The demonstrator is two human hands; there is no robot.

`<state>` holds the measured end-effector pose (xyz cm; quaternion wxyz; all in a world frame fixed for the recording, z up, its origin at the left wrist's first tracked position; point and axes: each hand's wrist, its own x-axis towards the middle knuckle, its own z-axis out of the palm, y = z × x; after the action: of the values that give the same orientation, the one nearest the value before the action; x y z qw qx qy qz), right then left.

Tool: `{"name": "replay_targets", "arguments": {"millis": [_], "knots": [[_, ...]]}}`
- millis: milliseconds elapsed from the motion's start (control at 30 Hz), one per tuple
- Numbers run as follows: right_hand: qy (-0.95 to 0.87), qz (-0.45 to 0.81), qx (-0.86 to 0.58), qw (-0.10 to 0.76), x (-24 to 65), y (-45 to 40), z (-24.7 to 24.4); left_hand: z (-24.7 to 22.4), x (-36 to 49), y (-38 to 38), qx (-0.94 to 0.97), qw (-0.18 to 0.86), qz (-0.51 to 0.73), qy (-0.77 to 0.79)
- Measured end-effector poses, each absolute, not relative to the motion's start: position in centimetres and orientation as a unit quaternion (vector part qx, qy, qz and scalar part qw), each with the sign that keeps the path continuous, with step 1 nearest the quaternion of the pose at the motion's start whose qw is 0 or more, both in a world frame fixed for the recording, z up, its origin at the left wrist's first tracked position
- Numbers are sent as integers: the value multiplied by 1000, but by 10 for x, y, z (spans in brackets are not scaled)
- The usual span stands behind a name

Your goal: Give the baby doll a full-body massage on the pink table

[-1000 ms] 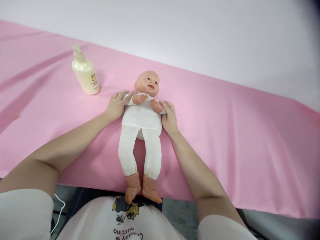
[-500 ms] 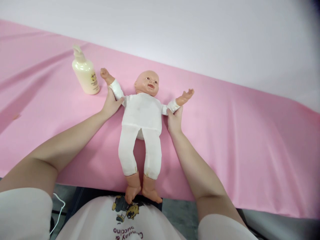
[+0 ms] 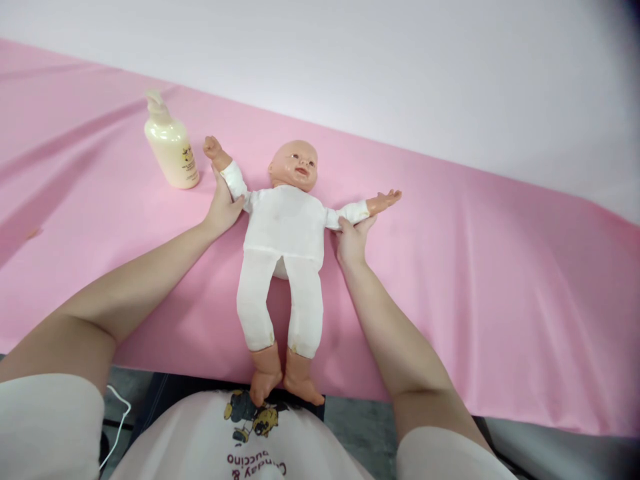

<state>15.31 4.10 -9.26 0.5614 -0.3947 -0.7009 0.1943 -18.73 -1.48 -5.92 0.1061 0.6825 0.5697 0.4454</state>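
A baby doll (image 3: 285,223) with a white cloth body lies face up, its head away from me and its feet at the table's near edge. My left hand (image 3: 225,205) is closed round the doll's arm on the left side, thumb on the sleeve near the shoulder. On the other side my right hand (image 3: 353,240) grips the doll's other arm from below, thumb on top of the sleeve. Both doll arms are spread outward. The fingers under the sleeves are partly hidden.
A cream pump bottle (image 3: 173,150) stands to the left of the doll's raised hand. Pink cloth (image 3: 450,280) covers the table, with folds at the right. A white cable (image 3: 121,420) hangs below the near edge at the left.
The doll's arm in my right hand has swung outward and down, and now lies straighter to the right. The arm in my left hand has shifted very slightly inward.
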Motion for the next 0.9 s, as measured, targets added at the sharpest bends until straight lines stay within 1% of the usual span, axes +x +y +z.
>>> {"name": "replay_targets", "arguments": {"millis": [100, 200, 300, 500, 667, 900], "knots": [[-660, 199, -404, 601, 146, 32, -77, -63, -186, -15, 666, 129, 483, 554], [-686, 209, -374, 588, 138, 24, -63, -61, -182, -15, 683, 139, 512, 502], [-717, 229, -346, 560, 132, 17, -53, -56, -177, -18, 712, 128, 514, 460], [-734, 223, -373, 521, 135, 12, -57, -51, -175, -23, 756, 98, 452, 462], [-773, 204, -386, 460, 139, 17, -68, -49, -172, -28, 772, 69, 361, 519], [-780, 215, -377, 451, 137, 18, -66, -46, -166, -31, 763, 62, 325, 555]]}}
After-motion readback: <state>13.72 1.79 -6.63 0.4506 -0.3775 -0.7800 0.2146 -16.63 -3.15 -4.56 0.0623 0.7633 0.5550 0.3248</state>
